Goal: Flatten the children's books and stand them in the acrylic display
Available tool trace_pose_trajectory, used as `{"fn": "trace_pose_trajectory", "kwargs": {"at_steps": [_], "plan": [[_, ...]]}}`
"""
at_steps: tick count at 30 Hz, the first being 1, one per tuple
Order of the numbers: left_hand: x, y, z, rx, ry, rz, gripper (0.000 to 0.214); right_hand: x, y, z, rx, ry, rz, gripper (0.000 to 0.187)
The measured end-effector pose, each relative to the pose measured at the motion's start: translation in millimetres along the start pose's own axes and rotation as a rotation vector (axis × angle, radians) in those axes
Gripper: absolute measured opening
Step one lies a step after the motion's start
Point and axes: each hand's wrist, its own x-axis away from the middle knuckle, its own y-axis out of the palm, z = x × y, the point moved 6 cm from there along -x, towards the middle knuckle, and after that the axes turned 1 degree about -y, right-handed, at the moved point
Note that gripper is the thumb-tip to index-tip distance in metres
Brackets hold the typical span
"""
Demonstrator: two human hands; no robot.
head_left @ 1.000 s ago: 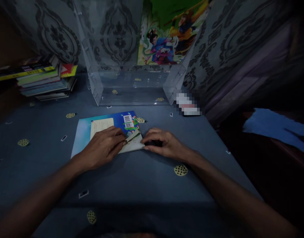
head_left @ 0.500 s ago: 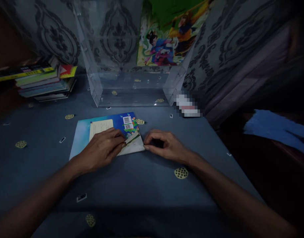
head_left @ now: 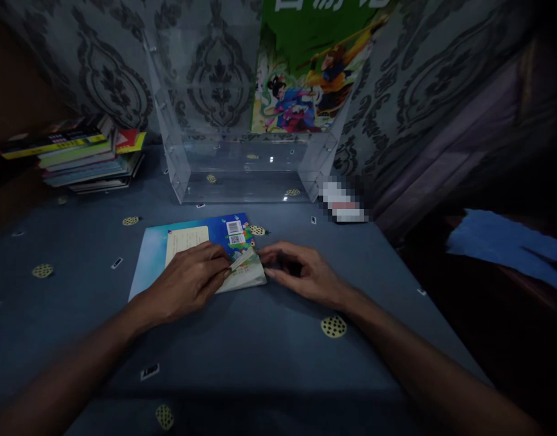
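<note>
A blue book with a barcode and a cream text panel lies flat on the table, back cover up. Its near right corner is turned back, baring a pale inside page. My left hand rests over the book, closed, with thumb and fingers pinching the turned-back cover edge. Just off the book's right corner is my right hand, thumb and fingers curved apart with nothing between them. Its fingertips are very close to the page corner; whether they touch it I cannot tell.
A clear acrylic rack stands behind the book, with a green illustrated book upright in its right side. A stack of books sits at the back left. A blurred-out white item lies right of the rack. Patterned cloth covers the table.
My right thumb and fingers, pinched at the book's corner before, have parted and let go of it. My left hand keeps its pinch. The view has tilted slightly upward.
</note>
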Motion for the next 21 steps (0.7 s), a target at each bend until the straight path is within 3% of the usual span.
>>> {"fn": "trace_pose_trajectory", "kwargs": {"at_steps": [6,21], "plan": [[0.3,0.6,-0.7,-0.008,-0.008,-0.003,0.034,-1.1,2.7,-4.7,0.060,-0.070,-0.043,0.011],[-0.1,-0.4,0.3,0.001,-0.009,-0.005,0.032,5.8,8.1,-8.8,0.220,-0.331,-0.090,0.013]]}}
